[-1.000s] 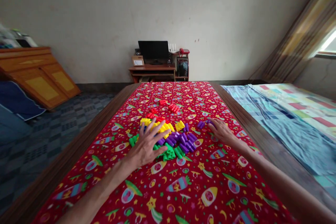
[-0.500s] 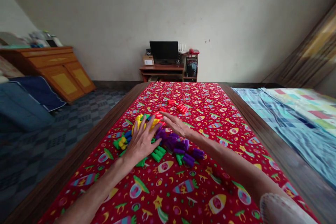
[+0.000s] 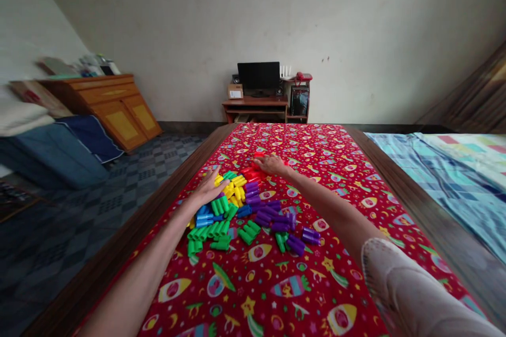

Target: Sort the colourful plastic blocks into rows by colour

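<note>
From afar, I held my left hand (image 3: 208,189) splayed at ten o'clock among plastic blocks (image 3: 244,211) on rocket-print cloth (image 3: 296,310); my right hand (image 3: 272,164) covered red blocks (image 3: 253,174) at one o'clock, grip indiscernible.

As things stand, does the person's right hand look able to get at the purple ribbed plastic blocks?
Likely yes: the right hand is at the red plastic blocks, but most of the purple blocks lie nearer the person, uncovered from above, with the left hand off to their left.
</note>
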`<state>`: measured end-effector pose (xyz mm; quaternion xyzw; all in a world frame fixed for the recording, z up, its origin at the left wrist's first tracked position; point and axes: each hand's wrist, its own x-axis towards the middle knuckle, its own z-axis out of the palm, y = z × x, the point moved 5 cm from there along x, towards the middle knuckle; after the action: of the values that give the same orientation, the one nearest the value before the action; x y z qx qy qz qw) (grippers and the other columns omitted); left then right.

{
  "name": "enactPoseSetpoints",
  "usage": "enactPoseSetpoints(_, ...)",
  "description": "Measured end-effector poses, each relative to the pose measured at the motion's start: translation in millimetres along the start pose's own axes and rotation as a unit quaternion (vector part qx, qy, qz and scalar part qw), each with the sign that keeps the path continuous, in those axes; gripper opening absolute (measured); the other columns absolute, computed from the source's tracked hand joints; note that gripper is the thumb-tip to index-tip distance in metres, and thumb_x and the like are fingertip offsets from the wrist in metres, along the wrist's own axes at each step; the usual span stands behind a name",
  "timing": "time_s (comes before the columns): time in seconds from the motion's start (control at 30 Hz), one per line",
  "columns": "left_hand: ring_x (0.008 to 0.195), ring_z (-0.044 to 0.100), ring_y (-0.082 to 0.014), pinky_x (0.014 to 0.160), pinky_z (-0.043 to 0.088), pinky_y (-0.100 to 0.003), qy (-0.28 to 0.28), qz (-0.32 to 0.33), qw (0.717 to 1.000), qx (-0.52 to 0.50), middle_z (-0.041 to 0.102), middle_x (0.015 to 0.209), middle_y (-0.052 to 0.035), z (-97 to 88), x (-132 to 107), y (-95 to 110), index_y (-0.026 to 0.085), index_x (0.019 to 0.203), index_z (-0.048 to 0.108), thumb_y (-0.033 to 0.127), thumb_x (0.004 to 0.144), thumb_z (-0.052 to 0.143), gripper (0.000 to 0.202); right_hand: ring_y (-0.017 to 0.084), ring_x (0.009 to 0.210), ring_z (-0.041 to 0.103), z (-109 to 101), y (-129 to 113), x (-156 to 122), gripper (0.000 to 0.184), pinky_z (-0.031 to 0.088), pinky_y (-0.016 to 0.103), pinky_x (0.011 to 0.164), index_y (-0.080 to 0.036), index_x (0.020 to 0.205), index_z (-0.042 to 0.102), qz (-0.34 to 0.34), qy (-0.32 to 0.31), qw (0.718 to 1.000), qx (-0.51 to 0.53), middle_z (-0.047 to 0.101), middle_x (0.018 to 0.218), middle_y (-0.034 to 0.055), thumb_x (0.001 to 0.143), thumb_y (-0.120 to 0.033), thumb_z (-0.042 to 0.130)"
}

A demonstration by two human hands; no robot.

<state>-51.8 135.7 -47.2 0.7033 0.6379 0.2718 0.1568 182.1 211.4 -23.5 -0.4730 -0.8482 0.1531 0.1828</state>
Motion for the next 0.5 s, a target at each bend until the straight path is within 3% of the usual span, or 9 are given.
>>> enactPoseSetpoints(0.13,0.134,0.043,-0.0373,0.11,0.034,-0.049,-0.025,0.01,0.999,-0.044,0.052,0.14,-0.02,9.2,22.2,19.9,0.015,0.125,0.058,0.07,0.063,0.062,0.083,0.028,0.109,0.062,26.6,-40.6,-25.4,0.046,0.044,0.044,0.097,-0.022,0.119,0.065,-0.036,-0.052,0.998,0.023,0.069,0.113,0.012,0.098,-0.053,0.039)
enactPoseSetpoints(0.23,0.123,0.054,-0.0365,0.101,0.044,-0.047,-0.043,0.024,0.994,-0.094,0.06,0.131,-0.0184,9.0,29.0,41.6,0.015,0.121,0.062,0.068,0.059,0.065,0.082,0.023,0.102,0.065,18.2,-59.9,-53.4,0.046,0.049,0.034,0.089,-0.021,0.129,0.06,-0.121,-0.076,0.984,0.108,0.07,0.111,0.0075,0.099,-0.048,0.038)
enactPoseSetpoints(0.3,0.112,0.062,-0.034,0.093,0.05,-0.046,-0.062,0.028,0.989,-0.13,0.065,0.125,-0.0167,6.3,26.2,52.7,0.014,0.124,0.06,0.069,0.062,0.062,0.083,0.023,0.101,0.066,-1.9,-54.8,-71.7,0.048,0.049,0.034,0.088,-0.02,0.135,0.055,-0.144,-0.069,0.974,0.162,0.07,0.114,0.0062,0.099,-0.047,0.038)
enactPoseSetpoints(0.37,0.107,0.065,-0.0318,0.09,0.052,-0.045,-0.074,0.045,0.986,-0.14,0.065,0.124,-0.0164,0.1,15.0,60.4,0.014,0.128,0.058,0.071,0.068,0.055,0.083,0.026,0.105,0.065,-24.9,-34.6,-90.2,0.052,0.049,0.039,0.09,-0.02,0.138,0.052,-0.114,-0.046,0.978,0.166,0.068,0.119,0.0084,0.097,-0.049,0.04)
enactPoseSetpoints(0.43,0.113,0.062,-0.0309,0.096,0.049,-0.043,-0.066,0.084,0.988,-0.111,0.061,0.13,-0.0161,-9.9,-5.7,63.4,0.015,0.13,0.057,0.072,0.074,0.049,0.081,0.03,0.119,0.058,-40.3,-12.2,-114.0,0.062,0.045,0.045,0.098,-0.018,0.143,0.046,-0.09,-0.057,0.985,0.134,0.058,0.134,0.0142,0.092,-0.053,0.049)
enactPoseSetpoints(0.5,0.127,0.052,-0.0303,0.108,0.039,-0.045,-0.06,0.13,0.989,-0.04,0.057,0.137,-0.0121,-18.3,-34.3,59.1,0.021,0.133,0.056,0.071,0.081,0.044,0.073,0.034,0.135,0.041,-41.8,2.3,-144.6,0.083,0.038,0.05,0.106,-0.02,0.15,0.033,-0.097,-0.121,0.983,0.101,0.04,0.149,0.0179,0.082,-0.057,0.062)
